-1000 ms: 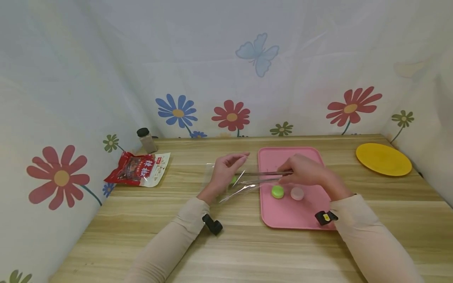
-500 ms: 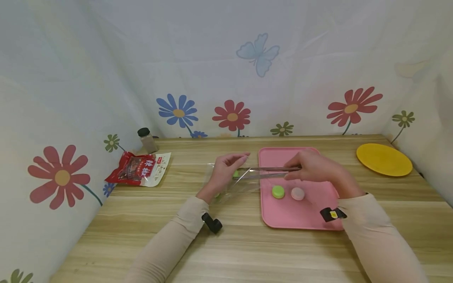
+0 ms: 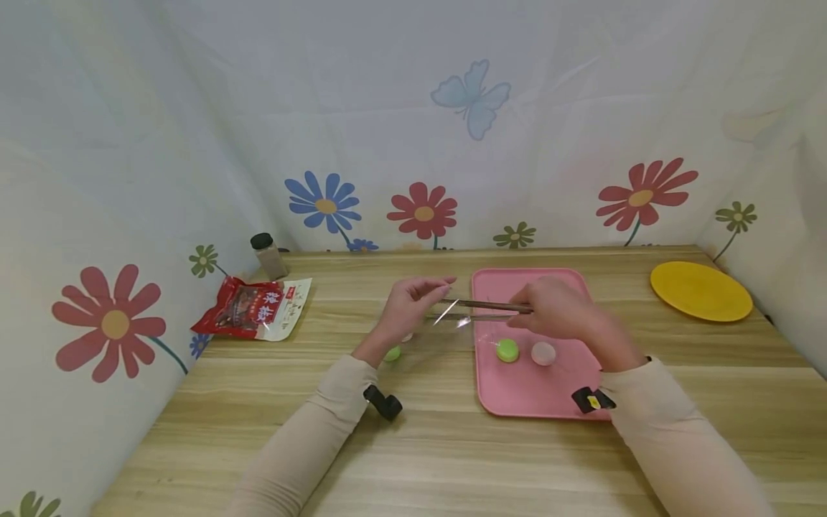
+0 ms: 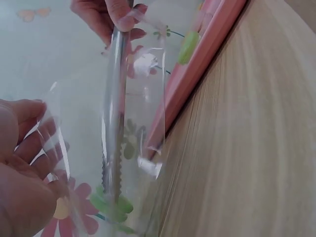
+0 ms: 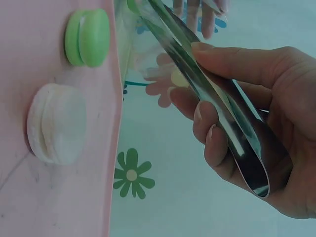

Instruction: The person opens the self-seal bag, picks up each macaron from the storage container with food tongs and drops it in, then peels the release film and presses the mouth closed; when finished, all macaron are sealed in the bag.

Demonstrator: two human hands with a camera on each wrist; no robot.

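In the head view my left hand (image 3: 408, 310) holds a clear plastic bag (image 4: 148, 165) by its edge, left of the pink tray. My right hand (image 3: 555, 309) grips metal tongs (image 3: 491, 306) above the tray, their arms pointing left into the bag. The left wrist view shows the toothed tips inside the bag by a green macaron (image 4: 113, 210); whether they clasp it I cannot tell. Another green macaron (image 3: 391, 353) shows low beside my left wrist, with a pale pink one (image 3: 406, 337) partly hidden. On the tray lie a green macaron (image 5: 88, 38) and a pale pink macaron (image 5: 57, 123).
The pink tray (image 3: 517, 398) lies on the wooden table (image 3: 452, 467). A yellow plate (image 3: 701, 291) sits at the far right. Back left are a red snack packet (image 3: 255, 309) and a black-capped jar (image 3: 268, 257). Floral curtains (image 3: 362, 108) surround the table.
My right hand shifted right with the tongs, then came back left. The tongs now tilt with their tips slightly higher. My left hand stays nearly in place with the bag.
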